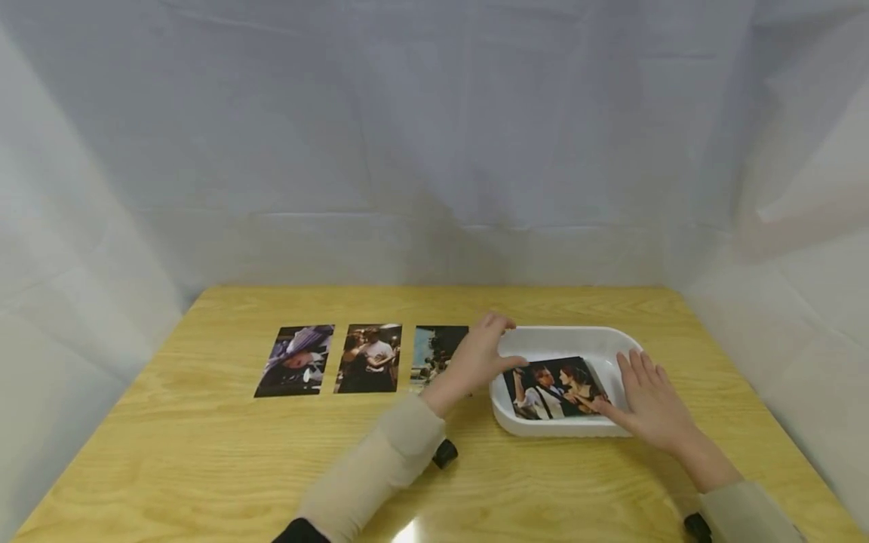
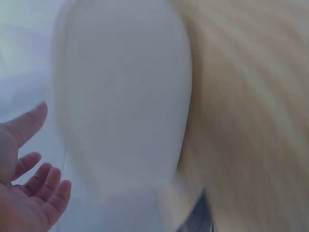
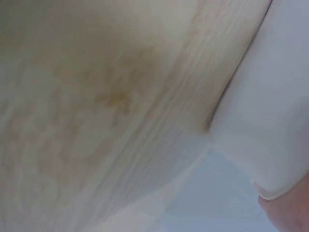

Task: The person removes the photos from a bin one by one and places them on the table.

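We see the left hand (image 1: 474, 357) at nine o'clock of the white tray (image 1: 570, 428) and the right hand (image 1: 649, 402) at three, both loosely extended, gripping nothing, a spacing that seemingly leaves each thumb near the photo (image 1: 553, 388) inside the tray's containing walls.

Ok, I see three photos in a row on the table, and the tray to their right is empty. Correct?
Not empty: the head view shows at least one photo in the tray. The row of three photos is right.
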Available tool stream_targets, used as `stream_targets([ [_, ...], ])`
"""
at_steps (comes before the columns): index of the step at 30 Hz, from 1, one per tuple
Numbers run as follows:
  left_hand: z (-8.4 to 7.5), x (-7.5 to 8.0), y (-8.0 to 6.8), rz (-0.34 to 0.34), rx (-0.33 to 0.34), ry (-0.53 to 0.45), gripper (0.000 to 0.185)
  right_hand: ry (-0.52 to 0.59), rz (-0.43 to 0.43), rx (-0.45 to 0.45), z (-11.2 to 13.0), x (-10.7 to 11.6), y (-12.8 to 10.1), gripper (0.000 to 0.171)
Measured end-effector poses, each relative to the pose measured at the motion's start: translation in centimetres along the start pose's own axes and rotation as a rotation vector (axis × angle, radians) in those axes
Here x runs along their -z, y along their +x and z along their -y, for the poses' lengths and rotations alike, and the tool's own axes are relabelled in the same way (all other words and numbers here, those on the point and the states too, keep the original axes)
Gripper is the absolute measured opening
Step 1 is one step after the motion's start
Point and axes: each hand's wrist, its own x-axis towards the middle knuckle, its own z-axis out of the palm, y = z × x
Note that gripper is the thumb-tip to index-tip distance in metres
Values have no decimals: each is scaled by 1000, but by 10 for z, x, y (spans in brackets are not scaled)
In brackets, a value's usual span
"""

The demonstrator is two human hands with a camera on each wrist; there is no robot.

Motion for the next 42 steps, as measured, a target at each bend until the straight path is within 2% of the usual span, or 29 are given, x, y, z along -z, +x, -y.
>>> stream_targets([
  [5, -14, -24, 6, 141, -19, 39, 61, 2, 1, 4, 0, -1, 1, 88],
  [9, -17, -39, 10, 231, -9, 162, 68, -5, 0, 9, 0, -2, 1, 88],
  [12, -20, -46, 12, 295, -11, 286, 73, -9, 1, 13, 0, -1, 0, 88],
  [16, -23, -52, 16, 368, -6, 389, 74, -16, 8, 13, -1, 2, -1, 87],
  [21, -23, -57, 20, 420, 32, 431, 63, -20, 12, 15, 1, 2, 0, 87],
  [24, -23, -61, 20, 455, 68, 456, 62, -15, 15, 17, 2, 1, 0, 88],
  [29, -23, -64, 20, 476, 91, 514, 68, -15, 3, 17, 2, -1, -1, 89],
  [38, -24, -63, 20, 451, 86, 556, 73, -20, -2, 15, 2, -1, -1, 89],
  [42, -24, -62, 19, 426, 103, 543, 66, -15, 0, 15, 1, -1, -1, 89],
])
